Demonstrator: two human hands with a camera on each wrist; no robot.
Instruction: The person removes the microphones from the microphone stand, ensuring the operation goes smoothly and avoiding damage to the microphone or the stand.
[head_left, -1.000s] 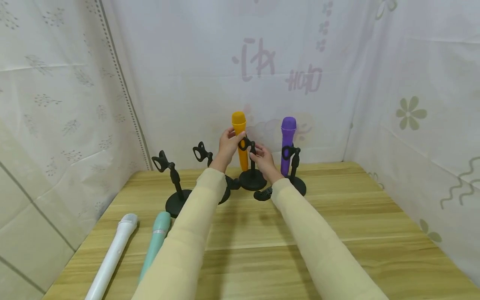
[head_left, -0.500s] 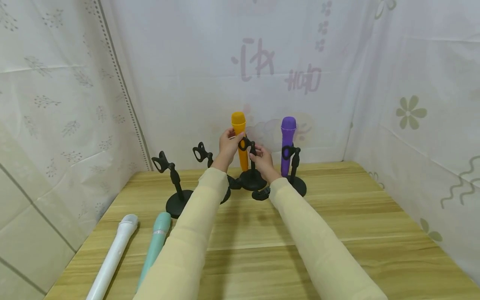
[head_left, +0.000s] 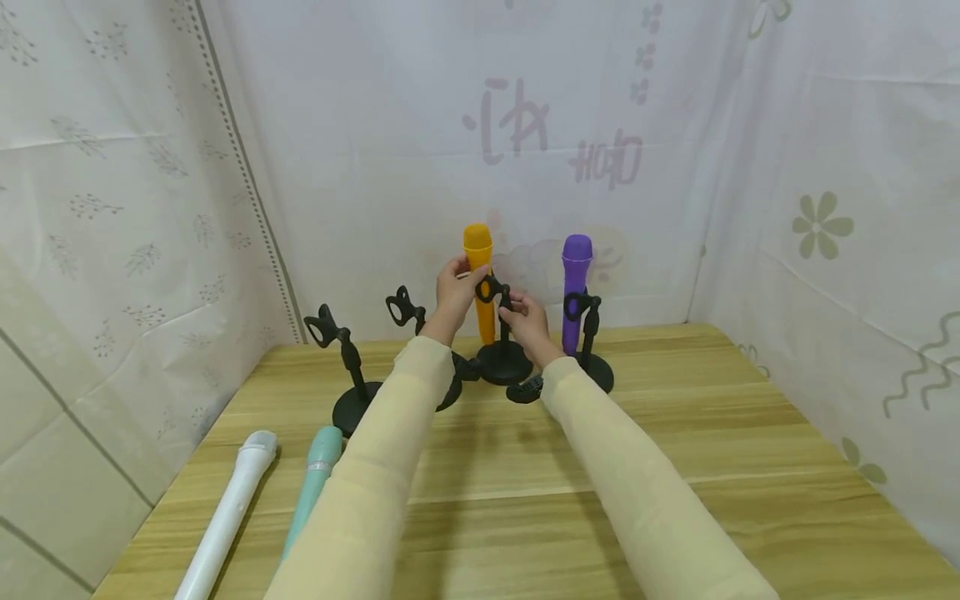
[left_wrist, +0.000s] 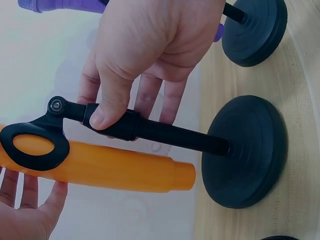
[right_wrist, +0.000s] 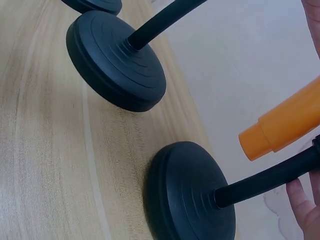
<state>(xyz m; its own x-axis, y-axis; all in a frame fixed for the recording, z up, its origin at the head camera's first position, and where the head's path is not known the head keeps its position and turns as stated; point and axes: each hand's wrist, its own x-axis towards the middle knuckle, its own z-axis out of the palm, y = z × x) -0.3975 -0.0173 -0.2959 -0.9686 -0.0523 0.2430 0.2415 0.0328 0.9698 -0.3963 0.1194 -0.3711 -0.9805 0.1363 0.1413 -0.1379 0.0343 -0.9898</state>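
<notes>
An orange microphone (head_left: 477,240) stands nearly upright, its body passing through the ring clip of a black desk microphone stand (head_left: 505,364). My left hand (head_left: 455,293) holds it just below its head, thumb and fingers on either side. In the left wrist view, its tapered tail end (left_wrist: 182,176) hangs beside the pole, above the round base. My right hand (head_left: 529,323) grips the stand's pole, with the thumb (left_wrist: 102,116) pressed along the collar and the fingers behind. The right wrist view shows only part of that hand's fingers (right_wrist: 301,204) at the pole.
To the right, a purple microphone (head_left: 577,250) sits in another black stand (head_left: 597,372). Two more stands, one at far left (head_left: 352,407) and one partly behind my left arm (head_left: 402,307), have bare clips. White (head_left: 231,504) and mint-green (head_left: 318,467) microphones lie on the wooden table (head_left: 720,467) at front left.
</notes>
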